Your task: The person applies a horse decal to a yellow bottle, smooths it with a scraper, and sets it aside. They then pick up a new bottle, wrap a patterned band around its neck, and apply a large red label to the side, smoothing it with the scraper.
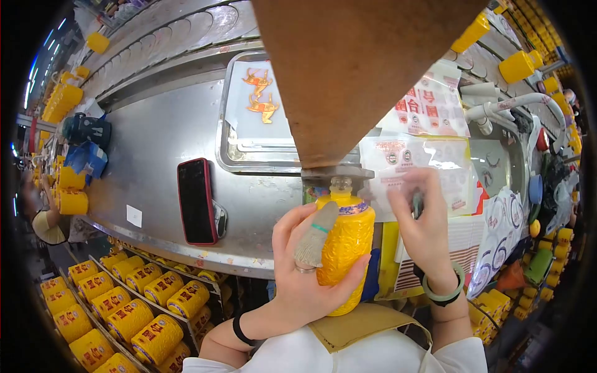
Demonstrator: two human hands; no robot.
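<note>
**Bottle gripped at table edge, both hands engaged**

Clearance is tight. The yellow bottle [348, 242] stands upright just beyond the near edge of the steel table [155, 137], with its glass neck directly under the lower end of a brown box [348, 74] that overhangs the work. To the left, the table surface lies open as far as a black phone [196, 200], which rests at the near edge. Behind the phone sits a steel tray [222, 133] carrying gold stickers. Below the table edge, on the left, racks of yellow bottles [124, 304] fill the space.

The left hand [305, 273] is wrapped firmly around the bottle's body, thumb on one side and fingers on the other. A brush [316, 233] lies against the index finger, bristles down and touching the bottle's side. A ring shows on one finger.

The right hand [423, 230] is raised just right of the bottle's neck. Its fingers are curled closed, pinching the lower edge of a clear label sheet [404, 165], and a thin greenish tool is tucked among them.

Both forearms rise from the bottom of the view, wrists bent upward. The right wrist carries a green bangle [443, 292].
</note>
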